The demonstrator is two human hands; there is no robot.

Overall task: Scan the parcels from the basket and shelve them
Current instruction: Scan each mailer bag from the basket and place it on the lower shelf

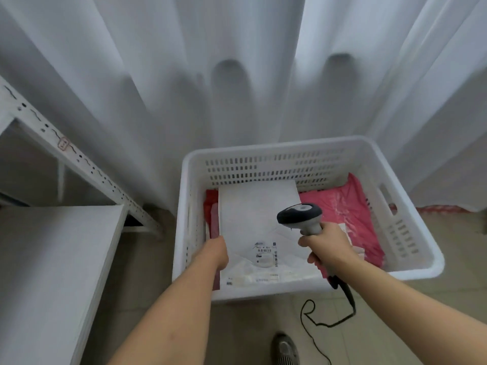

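Inside the basket: a white parcel [253, 227] is laid flat on top of the other contents, running from the far wall to the near wall, its printed label toward the near end.
Basket [411, 248]: white slotted plastic, set on the tiled floor [395, 325] in front of a white curtain [237, 75].
Pink parcel [350, 206]: seen on the right side of the basket, partly covered by the white parcel and by the right hand.
Red parcel [210, 206]: only a strip is visible along the basket's left wall, under the white parcel's left edge.
Left hand [214, 250]: placed at the white parcel's left edge, fingers tucked out of sight beneath it; whether the edge is actually gripped cannot be told.
Right hand [325, 246]: wrapped around the handle of a grey barcode scanner [300, 213], whose dark head is held above the white parcel.
Scanner cable [316, 322]: black, trailing from the handle over the basket's near rim onto the floor.
Shelf [52, 259]: a white board is seen at the left, with a perforated white upright just behind it.
Shoe [286, 349]: visible at the bottom edge, on the floor near the cable.
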